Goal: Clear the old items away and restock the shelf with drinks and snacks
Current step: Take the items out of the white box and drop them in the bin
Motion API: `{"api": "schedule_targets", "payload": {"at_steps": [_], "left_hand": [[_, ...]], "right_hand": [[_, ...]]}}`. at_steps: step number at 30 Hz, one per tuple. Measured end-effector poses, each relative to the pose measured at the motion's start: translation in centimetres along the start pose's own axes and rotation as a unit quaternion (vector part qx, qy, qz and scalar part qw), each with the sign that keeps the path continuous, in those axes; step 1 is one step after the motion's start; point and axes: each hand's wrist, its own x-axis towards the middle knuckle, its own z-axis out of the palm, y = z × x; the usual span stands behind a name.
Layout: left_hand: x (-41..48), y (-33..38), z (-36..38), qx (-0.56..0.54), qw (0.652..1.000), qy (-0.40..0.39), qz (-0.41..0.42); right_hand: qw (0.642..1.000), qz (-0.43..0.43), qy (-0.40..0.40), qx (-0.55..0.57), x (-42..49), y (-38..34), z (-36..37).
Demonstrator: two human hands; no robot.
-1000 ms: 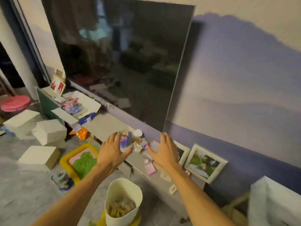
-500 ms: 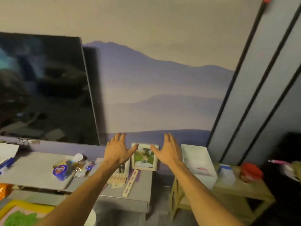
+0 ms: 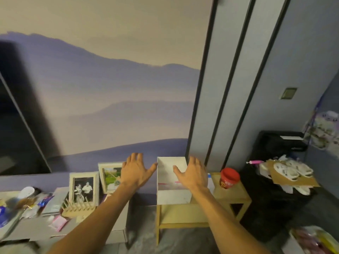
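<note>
Both hands spread open, empty: left hand (image 3: pixel 136 171) before wall, right hand (image 3: pixel 192 174) over white box (image 3: pixel 172 187) on wooden shelf (image 3: pixel 185 212). Box looks light, stiff card, thin-walled; best held by opposite side walls. Red tub (image 3: pixel 229 178) beside it. Versus half-second earlier: view swung right, hands now nearer box; cluttered tabletop (image 3: pixel 36 228) slipped left.

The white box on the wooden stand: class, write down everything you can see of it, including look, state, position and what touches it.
The white box is open-topped and looks like card or thin board, with plain, slightly scuffed walls and faint pink-red marks on the inside. It stands upright on the left end of the wooden stand, against the wall. Nothing shows inside it. The right hand overlaps its right rim, and the left hand is spread at its left edge; actual contact cannot be told. A red tub stands apart to its right.
</note>
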Motion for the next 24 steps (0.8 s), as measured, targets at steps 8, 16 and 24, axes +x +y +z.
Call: {"api": "schedule_targets", "payload": {"at_steps": [8,16,24], "left_hand": [[9.0,2.8,8.9,-0.014,0.997,-0.079,-0.002],[14.9,1.5,21.7,-0.043,0.972,-0.216,-0.084],[14.9,2.0,30.5,-0.029,0.952,-0.281,-0.119]], "right_hand": [[0.998,0.032,-0.053,-0.032,8.1,3.6,5.4],[0.985,0.072,-0.147,-0.056,14.5,5.7,16.3],[0.968,0.088,-0.233,-0.032,17.4,8.5,26.2]]}}
